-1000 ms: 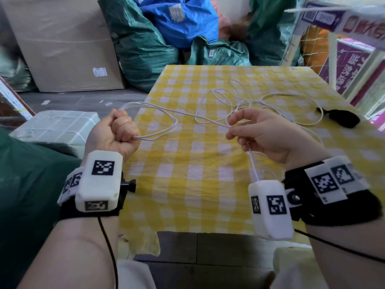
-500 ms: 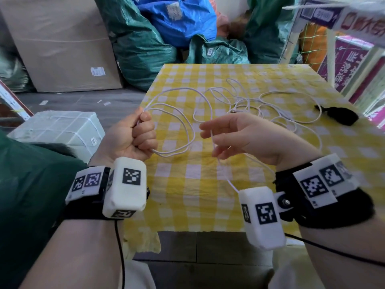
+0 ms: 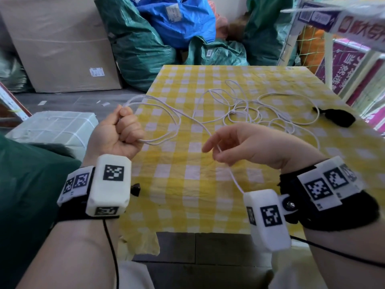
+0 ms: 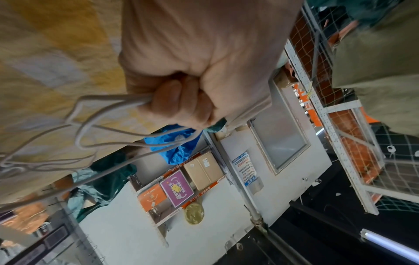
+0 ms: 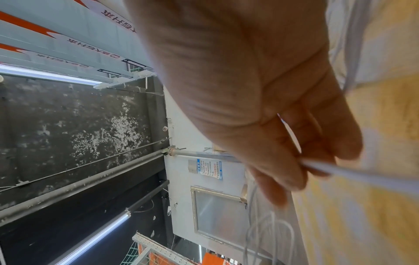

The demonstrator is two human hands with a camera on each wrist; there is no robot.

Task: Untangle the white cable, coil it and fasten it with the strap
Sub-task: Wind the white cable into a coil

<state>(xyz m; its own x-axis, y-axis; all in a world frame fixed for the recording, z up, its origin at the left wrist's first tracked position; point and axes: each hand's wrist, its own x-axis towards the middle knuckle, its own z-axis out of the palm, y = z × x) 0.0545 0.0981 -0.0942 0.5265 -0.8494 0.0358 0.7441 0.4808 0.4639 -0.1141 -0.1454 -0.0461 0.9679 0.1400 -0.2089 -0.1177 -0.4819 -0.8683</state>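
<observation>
The white cable (image 3: 248,110) lies in a loose tangle on the yellow checked tablecloth (image 3: 187,205). My left hand (image 3: 123,132) is a fist at the table's left edge and grips a few cable loops (image 4: 108,107); in the left wrist view my left hand (image 4: 181,100) has its fingers curled tight round them. One strand runs right to my right hand (image 3: 218,149), which pinches it; in the right wrist view the strand (image 5: 362,176) leaves my right hand's (image 5: 301,161) fingertips. The black strap (image 3: 337,117) lies at the table's right edge, away from both hands.
A white wrapped parcel (image 3: 54,128) sits on the floor left of the table. A large cardboard box (image 3: 62,44), green bags (image 3: 141,44) and a blue bag (image 3: 177,19) crowd the back. A netted rack (image 3: 354,65) stands to the right.
My right hand came left toward the left hand with the cable, then dropped a little. My left hand now holds one more loop, and the tangle has been drawn nearer.
</observation>
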